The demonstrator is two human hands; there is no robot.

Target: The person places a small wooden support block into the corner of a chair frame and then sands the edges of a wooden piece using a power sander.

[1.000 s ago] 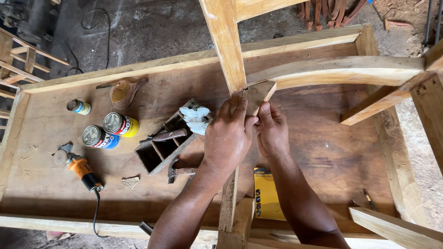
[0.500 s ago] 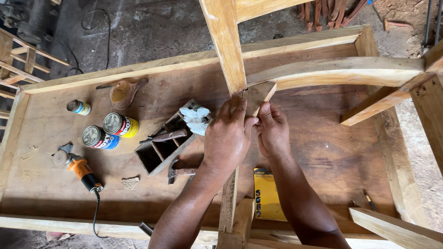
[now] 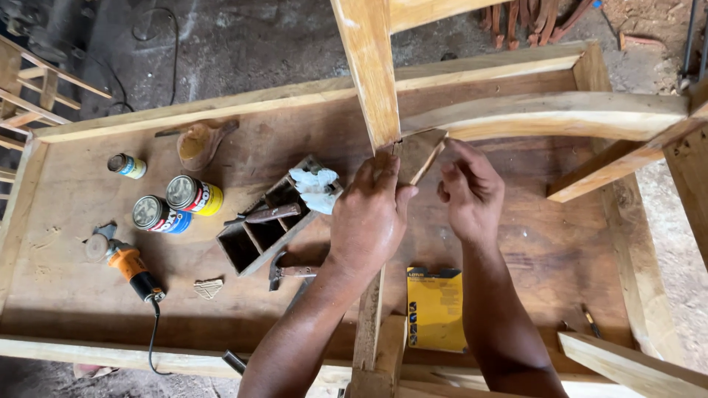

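**Small wooden wedge held into the joint of a chair frame**

The left hand (image 3: 369, 221) is closed over a small triangular wood block (image 3: 419, 153), with the fingers wrapped across its lower edge and the thumb pressed against its right side. The block sits in the corner where the upright post (image 3: 366, 74) meets the curved rail (image 3: 546, 114), touching both. The right hand (image 3: 472, 193) is just beside it, fingers curled loosely and tips near the block's right edge; whether it touches the block cannot be told, and it holds nothing that shows.

The block looks light, stiff and dry, a bare cut piece with sharp corners and a thin point. It probably will not bend, but the thin tip could split under a hard squeeze or a knock. Its sawn faces should give good grip, so slipping seems unlikely. The safest hold appears to be on the two broad faces near the thick end, leaving the edges that meet the post and rail free.

The frame itself looks heavy and rigid, and rests over the tabletop (image 3: 575, 243). On that surface lie an open wooden box (image 3: 258, 232) with a white rag (image 3: 316, 188), two round tins (image 3: 177, 205), an orange power tool (image 3: 127, 264), a hammer (image 3: 291, 271) and a yellow packet (image 3: 435, 308)
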